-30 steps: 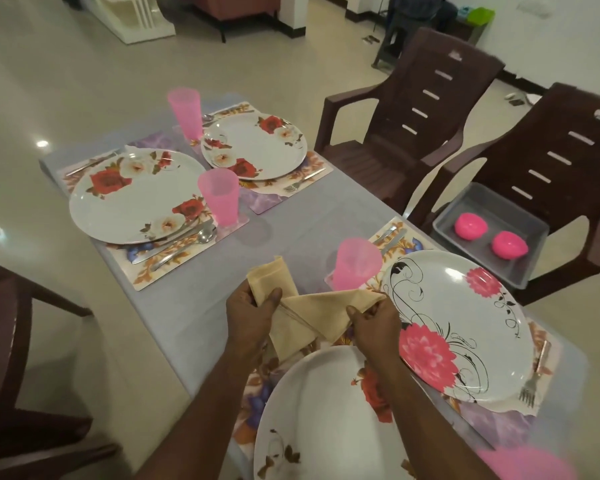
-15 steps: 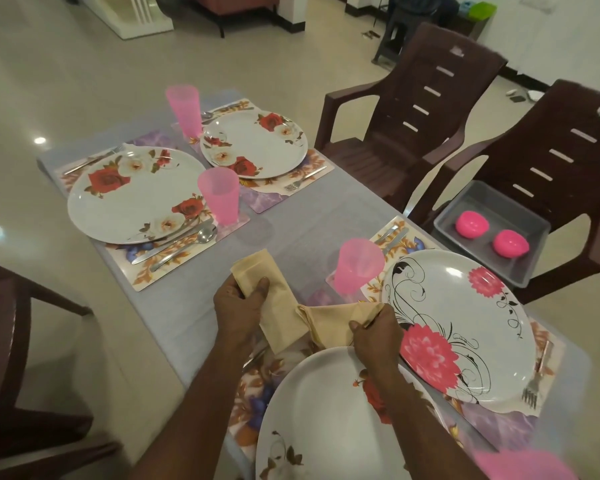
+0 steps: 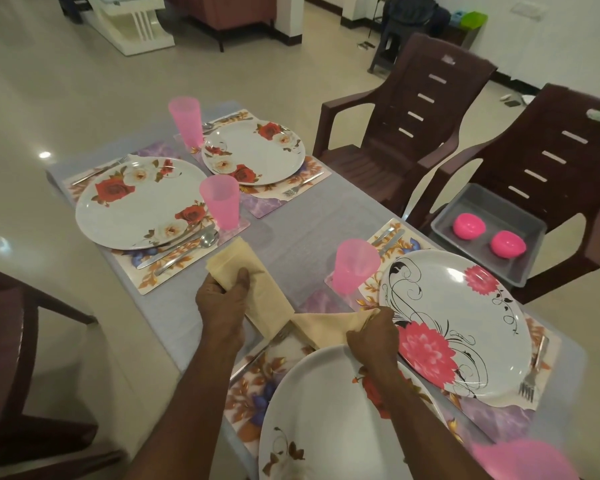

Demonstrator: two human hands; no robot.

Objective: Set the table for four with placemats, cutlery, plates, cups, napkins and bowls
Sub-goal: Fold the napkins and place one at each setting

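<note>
On the table [image 3: 305, 230], four plates, such as the rose plate [image 3: 136, 202], already sit on mats with cups and cutlery. You are at the napkin step. Your left hand [image 3: 222, 299] grasps one folded napkin [image 3: 253, 282]; your right hand [image 3: 373, 336] pinches a second napkin [image 3: 326, 327]. Next, I think, lay each beside a plate; the bowls [image 3: 469, 227] wait in the tray.
</note>
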